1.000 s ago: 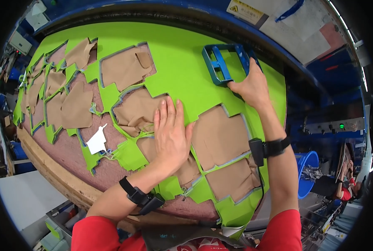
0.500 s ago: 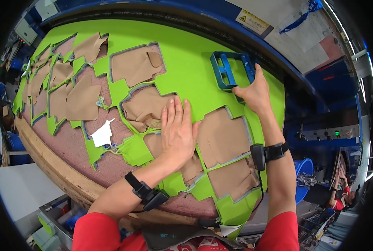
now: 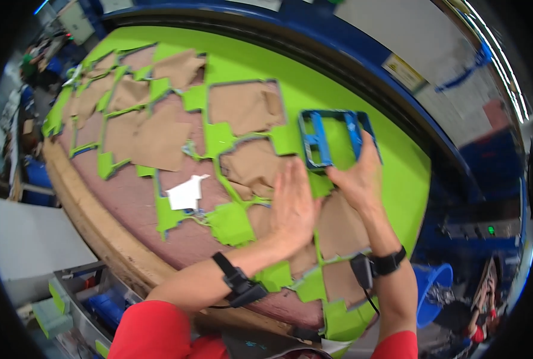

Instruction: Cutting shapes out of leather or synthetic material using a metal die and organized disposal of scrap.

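Note:
My right hand [image 3: 361, 176] grips a blue metal cutting die [image 3: 318, 137], a rectangular frame with crossbars, lying on the bright green sheet [image 3: 401, 170]. My left hand [image 3: 293, 200] is pressed down with fingers stretched out, lightly blurred, beside a crumpled tan piece [image 3: 251, 167] in a cut-out of the sheet. Several other tan pieces [image 3: 162, 137] fill or overlap cut-outs across the left and lower part of the sheet. An irregular white piece [image 3: 183, 194] lies on the worn pink board [image 3: 129, 209] left of my left hand.
A wooden rim [image 3: 87, 203] edges the board. A blue machine beam [image 3: 362, 51] runs behind it. At the right are a control strip [image 3: 476, 227] and a blue bucket [image 3: 425, 305] of scraps. Co-workers stand at far left [image 3: 30, 66] and lower right [image 3: 476, 332]. A grey drawer [image 3: 93, 305] is below left.
The view has shifted. My right hand has moved the blue die left and toward me, closer to the cut-outs. My left hand still lies on the sheet near the crumpled piece.

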Demonstrator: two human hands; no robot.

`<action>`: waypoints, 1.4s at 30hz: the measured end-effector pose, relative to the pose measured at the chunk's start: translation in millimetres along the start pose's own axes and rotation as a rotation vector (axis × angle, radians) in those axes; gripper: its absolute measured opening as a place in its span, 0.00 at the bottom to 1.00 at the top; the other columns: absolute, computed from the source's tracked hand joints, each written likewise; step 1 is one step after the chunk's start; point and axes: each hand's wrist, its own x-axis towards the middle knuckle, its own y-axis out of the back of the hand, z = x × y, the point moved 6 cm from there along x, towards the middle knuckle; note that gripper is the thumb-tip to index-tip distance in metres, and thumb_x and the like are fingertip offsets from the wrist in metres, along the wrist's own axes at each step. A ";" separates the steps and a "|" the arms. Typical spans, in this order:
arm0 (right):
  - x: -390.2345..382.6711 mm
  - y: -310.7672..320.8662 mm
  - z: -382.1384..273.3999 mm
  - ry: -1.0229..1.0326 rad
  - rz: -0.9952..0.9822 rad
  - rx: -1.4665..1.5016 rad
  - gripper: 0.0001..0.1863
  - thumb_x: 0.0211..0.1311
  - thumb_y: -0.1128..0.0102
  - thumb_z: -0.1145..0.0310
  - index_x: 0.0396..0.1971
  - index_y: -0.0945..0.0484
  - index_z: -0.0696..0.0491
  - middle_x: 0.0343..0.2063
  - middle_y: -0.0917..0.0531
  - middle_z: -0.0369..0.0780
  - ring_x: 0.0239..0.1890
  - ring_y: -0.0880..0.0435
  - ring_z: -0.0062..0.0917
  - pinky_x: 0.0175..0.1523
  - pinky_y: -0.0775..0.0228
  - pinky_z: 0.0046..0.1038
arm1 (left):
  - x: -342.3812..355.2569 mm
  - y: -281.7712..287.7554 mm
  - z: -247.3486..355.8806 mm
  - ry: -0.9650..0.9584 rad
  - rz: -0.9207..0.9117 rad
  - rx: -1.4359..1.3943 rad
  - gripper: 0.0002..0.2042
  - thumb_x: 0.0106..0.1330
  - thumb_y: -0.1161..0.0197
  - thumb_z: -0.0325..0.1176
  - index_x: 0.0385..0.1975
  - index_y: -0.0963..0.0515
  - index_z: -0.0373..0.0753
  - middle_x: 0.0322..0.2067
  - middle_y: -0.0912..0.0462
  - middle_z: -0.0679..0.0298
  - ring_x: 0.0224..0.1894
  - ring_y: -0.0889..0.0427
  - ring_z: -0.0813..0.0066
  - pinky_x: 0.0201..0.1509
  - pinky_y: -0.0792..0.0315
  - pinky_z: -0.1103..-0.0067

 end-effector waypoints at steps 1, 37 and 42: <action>-1.7 3.2 -1.8 -0.051 -0.008 -0.010 0.51 0.40 0.24 0.68 0.66 0.41 0.70 0.59 0.28 0.61 0.63 0.29 0.54 0.69 0.37 0.42 | 1.1 1.9 3.5 0.004 -0.013 -0.060 0.43 0.63 0.33 0.32 0.71 0.53 0.19 0.65 0.37 0.32 0.71 0.39 0.37 0.75 0.48 0.54; 10.7 8.1 119.3 -0.192 -0.120 0.441 0.26 0.63 0.49 0.71 0.63 0.24 0.53 0.36 0.15 0.41 0.35 0.21 0.21 0.44 0.28 0.25 | 22.0 -0.5 10.0 0.086 -0.034 -0.093 0.37 0.63 0.33 0.29 0.69 0.44 0.21 0.64 0.35 0.29 0.68 0.36 0.34 0.76 0.47 0.56; 10.7 11.6 112.0 -0.138 -0.054 0.363 0.27 0.60 0.50 0.69 0.61 0.23 0.51 0.35 0.14 0.48 0.35 0.16 0.29 0.45 0.26 0.29 | 19.4 -2.2 2.2 0.099 -0.014 -0.090 0.39 0.62 0.31 0.30 0.68 0.44 0.21 0.64 0.35 0.31 0.69 0.38 0.36 0.76 0.47 0.56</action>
